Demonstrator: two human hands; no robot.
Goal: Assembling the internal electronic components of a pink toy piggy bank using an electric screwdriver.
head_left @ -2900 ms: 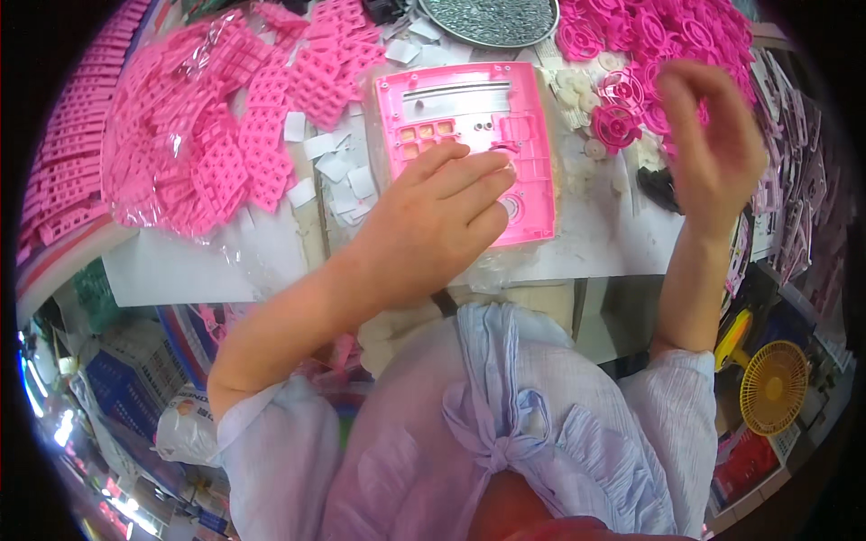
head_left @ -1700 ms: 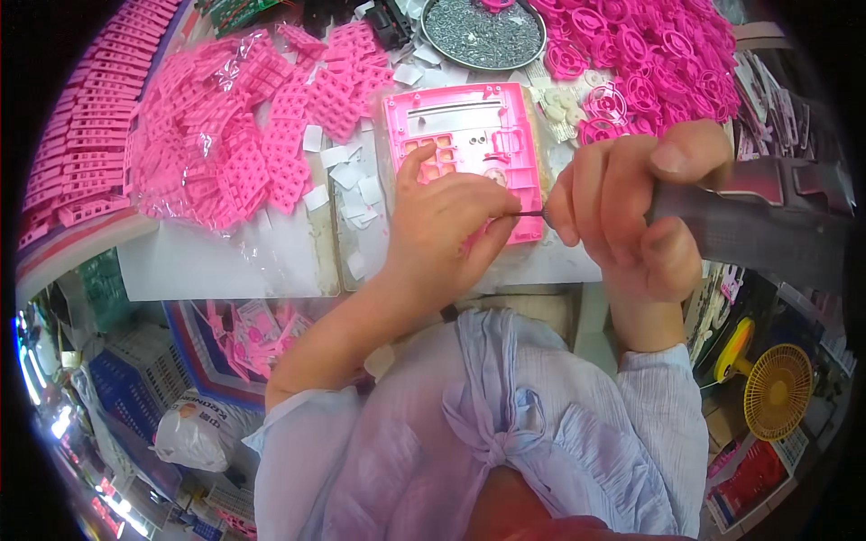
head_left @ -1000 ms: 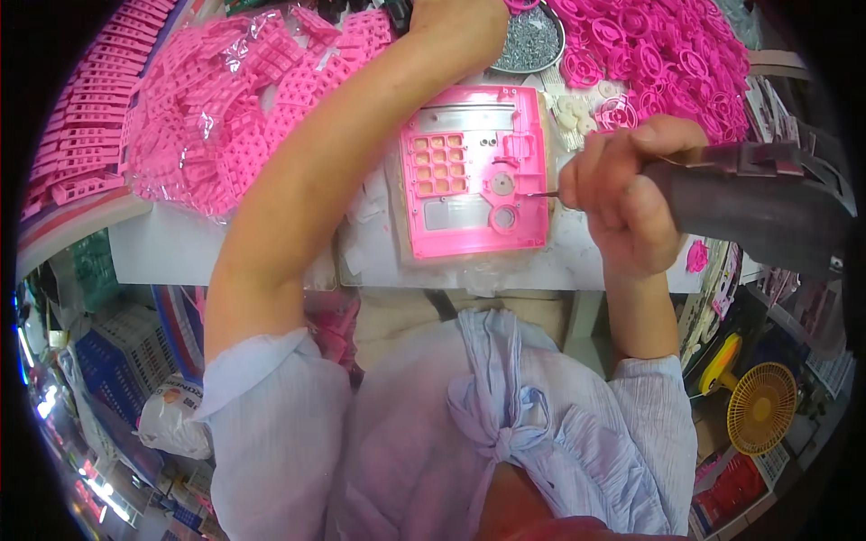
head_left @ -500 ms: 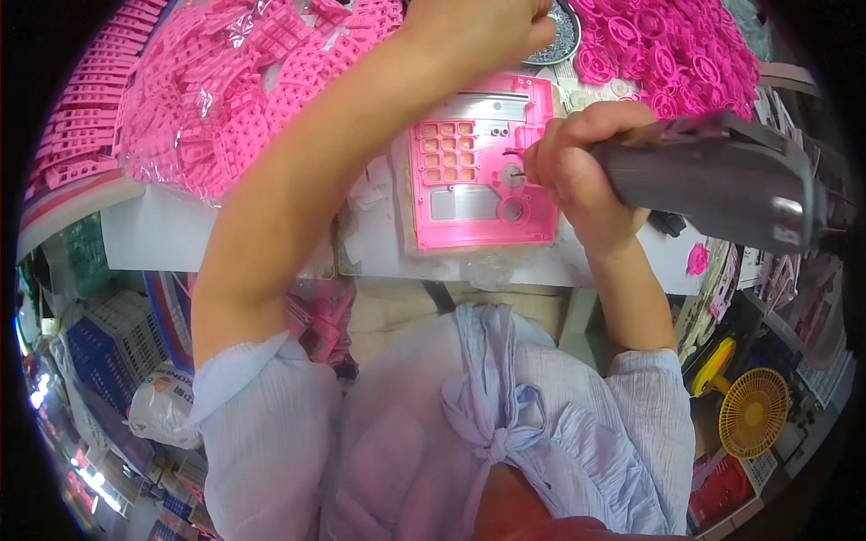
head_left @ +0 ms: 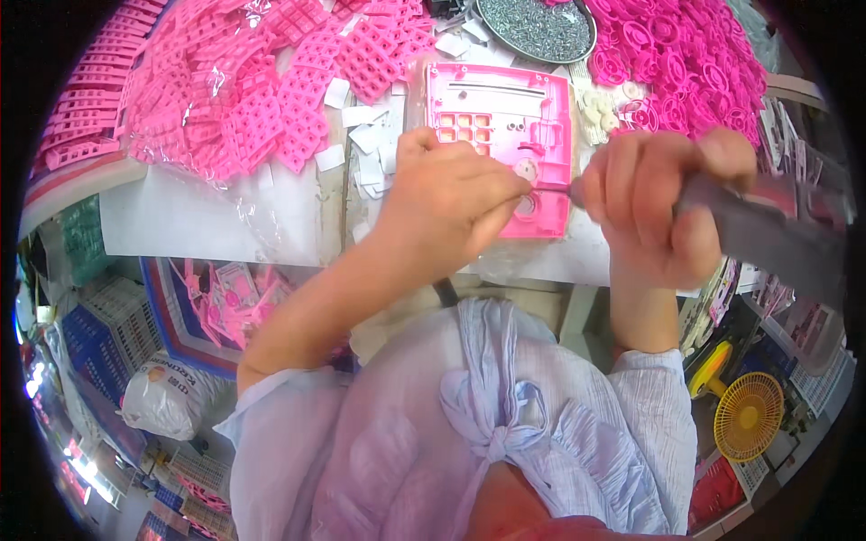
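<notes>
A pink square panel (head_left: 501, 117) with a grid of key holes lies flat on the white table (head_left: 180, 225). My left hand (head_left: 446, 212) covers its lower left part. Its thumb and forefinger are pinched together at the tip of the screwdriver bit (head_left: 552, 189); anything between them is too small to see. My right hand (head_left: 663, 212) is wrapped around a grey electric screwdriver (head_left: 776, 239), held level. The bit points left over the panel's lower right corner.
A round metal dish of screws (head_left: 537, 27) sits behind the panel. Pink ring parts (head_left: 686, 63) are heaped at the back right and pink keypad grids (head_left: 271, 99) in plastic at the back left. White slips (head_left: 361, 144) lie between. A yellow fan (head_left: 749, 415) stands below right.
My left arm, which reached out to the dish of screws, has come back; its fingers now pinch at the bit's tip. The right hand with the screwdriver has drawn back slightly from the panel.
</notes>
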